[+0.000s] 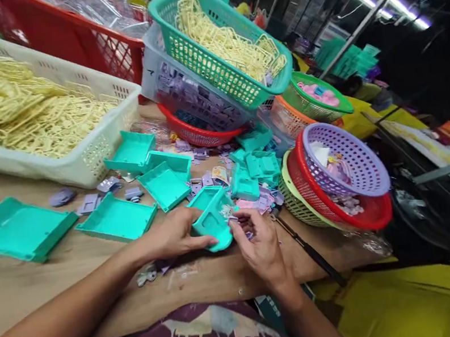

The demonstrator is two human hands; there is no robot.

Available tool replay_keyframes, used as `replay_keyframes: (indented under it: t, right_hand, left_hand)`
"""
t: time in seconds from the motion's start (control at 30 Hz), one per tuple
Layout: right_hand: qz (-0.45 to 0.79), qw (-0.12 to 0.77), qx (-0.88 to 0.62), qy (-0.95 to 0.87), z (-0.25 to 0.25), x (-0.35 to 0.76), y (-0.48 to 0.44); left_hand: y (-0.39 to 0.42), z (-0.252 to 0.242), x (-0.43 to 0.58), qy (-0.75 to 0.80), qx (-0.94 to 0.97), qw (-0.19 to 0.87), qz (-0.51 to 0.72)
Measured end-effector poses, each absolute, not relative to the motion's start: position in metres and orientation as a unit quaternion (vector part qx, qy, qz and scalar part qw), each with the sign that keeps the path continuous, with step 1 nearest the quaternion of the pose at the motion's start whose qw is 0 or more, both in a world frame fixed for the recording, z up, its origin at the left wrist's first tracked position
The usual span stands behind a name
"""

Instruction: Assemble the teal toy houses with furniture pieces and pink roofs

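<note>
Near the table's front edge, my left hand [175, 233] grips a teal plastic piece [216, 226] with a rounded end, thumb along its near side. My right hand [260, 243] is closed in a pinch at the piece's right side, on a small purple part [233, 220] that its fingers partly hide. A small whitish part [227, 210] shows in the teal piece's opening. To the left lie shallow teal trays [117, 216]. Several smaller teal pieces [247, 182] are heaped just beyond my hands, among loose purple parts [206, 179].
A white basket of pale yellow frames [89, 156] stands at the left, before a red crate [67, 28]. A teal basket [207, 59] rests on a clear bin [200, 100]. Stacked round baskets [355, 184] and a black-handled tool [315, 254] are at the right.
</note>
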State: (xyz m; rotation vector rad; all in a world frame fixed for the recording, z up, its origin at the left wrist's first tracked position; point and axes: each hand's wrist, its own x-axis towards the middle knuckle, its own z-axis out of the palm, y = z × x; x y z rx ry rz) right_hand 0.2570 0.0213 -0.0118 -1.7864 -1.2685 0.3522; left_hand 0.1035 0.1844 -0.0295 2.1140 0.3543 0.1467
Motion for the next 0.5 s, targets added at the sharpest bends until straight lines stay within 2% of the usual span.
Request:
replay_keyframes:
  t: [0.13,0.3,0.5]
  right_hand:
    - [0.05,0.418,-0.704,-0.572,-0.013,0.249,0.025]
    - [0.008,0.39,-0.691,-0.609,-0.019,0.244,0.031]
    - [0.004,0.39,-0.691,-0.608,-0.027,0.246,0.031]
  left_hand:
    - [0.18,-0.029,0.104,0.144,0.87,0.47,0.017]
    - [0.177,-0.021,0.105,0.184,0.908,0.375,0.036]
    - [0.175,-0.017,0.105,0.179,0.901,0.394,0.026]
